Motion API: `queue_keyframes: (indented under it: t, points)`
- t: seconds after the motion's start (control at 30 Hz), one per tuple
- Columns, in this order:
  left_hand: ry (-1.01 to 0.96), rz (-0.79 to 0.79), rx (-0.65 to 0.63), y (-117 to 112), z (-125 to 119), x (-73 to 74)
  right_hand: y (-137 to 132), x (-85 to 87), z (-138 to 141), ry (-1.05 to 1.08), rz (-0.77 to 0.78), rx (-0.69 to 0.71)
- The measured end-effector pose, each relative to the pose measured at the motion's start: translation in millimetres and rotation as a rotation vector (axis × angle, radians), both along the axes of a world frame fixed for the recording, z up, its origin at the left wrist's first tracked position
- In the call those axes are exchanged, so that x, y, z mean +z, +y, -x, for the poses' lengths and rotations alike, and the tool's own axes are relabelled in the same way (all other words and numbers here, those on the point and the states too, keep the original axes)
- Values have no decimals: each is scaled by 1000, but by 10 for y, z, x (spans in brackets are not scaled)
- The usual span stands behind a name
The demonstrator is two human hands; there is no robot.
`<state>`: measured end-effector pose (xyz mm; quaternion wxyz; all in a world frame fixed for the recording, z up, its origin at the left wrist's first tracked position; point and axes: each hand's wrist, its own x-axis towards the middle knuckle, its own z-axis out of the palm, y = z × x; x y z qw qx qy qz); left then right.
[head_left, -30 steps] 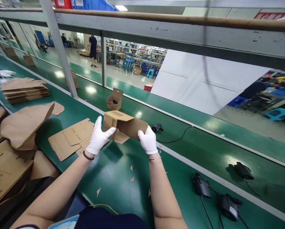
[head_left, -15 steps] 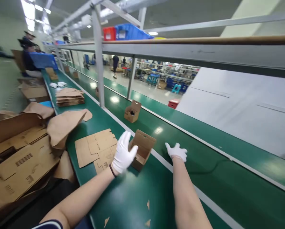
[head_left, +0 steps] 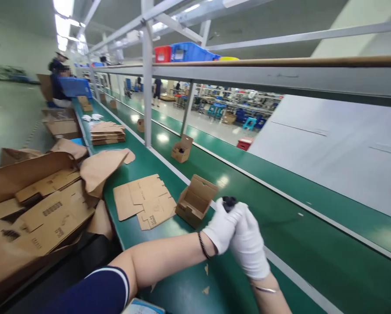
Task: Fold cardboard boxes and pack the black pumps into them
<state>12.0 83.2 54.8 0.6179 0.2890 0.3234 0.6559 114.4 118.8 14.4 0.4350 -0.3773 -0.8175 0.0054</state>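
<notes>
My left hand (head_left: pixel 222 226), in a white glove, is closed with its fingers around a small black object (head_left: pixel 228 203). Pressed against it, my white-gloved right hand (head_left: pixel 249 240) is closed on the same object, most of which the fingers hide. Just left of the hands stands an open cardboard box (head_left: pixel 193 205), its lid raised and its inside facing me. Beside that box a flattened carton (head_left: pixel 145 198) lies on the green work surface. Farther up, on the green conveyor belt, another open box (head_left: pixel 181 150) has something dark inside.
A stack of flat cartons (head_left: pixel 108 133) lies farther along the green surface (head_left: pixel 182 266). At left, a large carton (head_left: pixel 28 174) holds more flat cardboard. An upright post (head_left: pixel 147 83) supports the overhead shelf (head_left: pixel 264 74). People sit at the far end.
My hands have come together beside the open box and closed around a small black object. My left hand has left the box, and my right hand has come in from the belt.
</notes>
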Motion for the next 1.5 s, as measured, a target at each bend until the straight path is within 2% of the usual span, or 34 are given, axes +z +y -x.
queue_keyframes:
  t: [0.07, 0.1, 0.17, 0.23, 0.27, 0.33, 0.4, 0.43, 0.5, 0.57, 0.63, 0.7, 0.77, 0.83, 0.9, 1.0, 1.07, 1.13, 1.2, 1.27, 1.33, 1.37, 1.43, 1.5]
  points:
    - [-138, 49, 54, -51, -31, 35, -334, 44, -14, 20, -50, -68]
    - [-174, 69, 42, -91, 1, 47, -477, 94, -47, 14, -10, -122]
    - [-176, 60, -2, -162, 153, 55, -720, 266, -159, -81, 174, -131]
    - [-62, 3, -54, -216, 364, 46, -890, 521, -289, -203, 317, -36]
    - [27, -31, -93, -243, 464, 40, -933, 664, -341, -242, 321, 15]
    - [219, -98, -204, -312, 611, 32, -916, 927, -382, -229, 212, 54]
    - [366, -162, -358, -403, 663, 30, -767, 1094, -325, -152, 101, 41]
    - [401, -187, -439, -456, 658, 28, -661, 1123, -268, -114, 88, 34]
    - [412, -200, -570, -557, 622, 15, -437, 1063, -131, -72, 165, 42]
    - [376, -167, -583, -630, 597, -24, -267, 880, -11, -77, 306, 69]
    - [312, -115, -492, -650, 616, -93, -195, 648, 67, -103, 398, 70]
    - [194, -69, -361, -619, 676, -174, -223, 441, 108, -167, 418, 33]
    - [36, -19, -240, -556, 759, -242, -332, 304, 128, -303, 403, 2]
    - [-113, 50, -144, -487, 841, -276, -505, 251, 140, -469, 375, -9]
    - [-215, 123, -55, -432, 907, -272, -732, 273, 141, -594, 336, 4]
    - [-272, 173, 40, -388, 959, -229, -1110, 434, 96, -677, 248, 104]
    - [-231, 131, 74, -384, 973, -210, -1290, 616, 36, -698, 157, 212]
    - [-81, 28, 88, -402, 985, -217, -1320, 830, -12, -659, 45, 267]
    - [110, -90, -13, -448, 1004, -244, -1170, 1024, -8, -531, -48, 220]
    - [259, -182, -229, -518, 1024, -268, -887, 1134, 65, -355, -41, 146]
    - [377, -236, -386, -598, 1040, -270, -578, 1119, 196, -219, 114, 158]
    - [435, -245, -405, -636, 1045, -260, -448, 1062, 273, -174, 216, 188]
    - [494, -236, -379, -691, 1057, -232, -277, 871, 422, -111, 385, 235]
    - [425, -209, -345, -706, 1083, -211, -235, 633, 528, -97, 457, 229]
